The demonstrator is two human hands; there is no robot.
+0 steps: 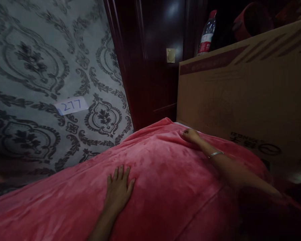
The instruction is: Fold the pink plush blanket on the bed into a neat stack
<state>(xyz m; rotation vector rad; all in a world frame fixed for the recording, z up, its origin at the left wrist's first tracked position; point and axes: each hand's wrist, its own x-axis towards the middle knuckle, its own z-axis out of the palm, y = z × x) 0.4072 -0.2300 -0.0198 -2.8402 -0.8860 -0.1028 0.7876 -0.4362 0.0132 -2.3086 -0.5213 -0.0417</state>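
1. Across the lower frame spreads a pink blanket (pixel 165 187).
2. Left of bottom centre, the left hand (pixel 118 191) lies flat on it, fingers spread.
3. Right of centre, the right hand (pixel 191 136) pinches cloth near its far edge, fingers curled.

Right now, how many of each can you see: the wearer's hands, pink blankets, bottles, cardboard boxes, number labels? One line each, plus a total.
Hands: 2 (left hand, right hand)
Blanket: 1
Bottle: 1
Box: 1
Label: 1
Total: 6
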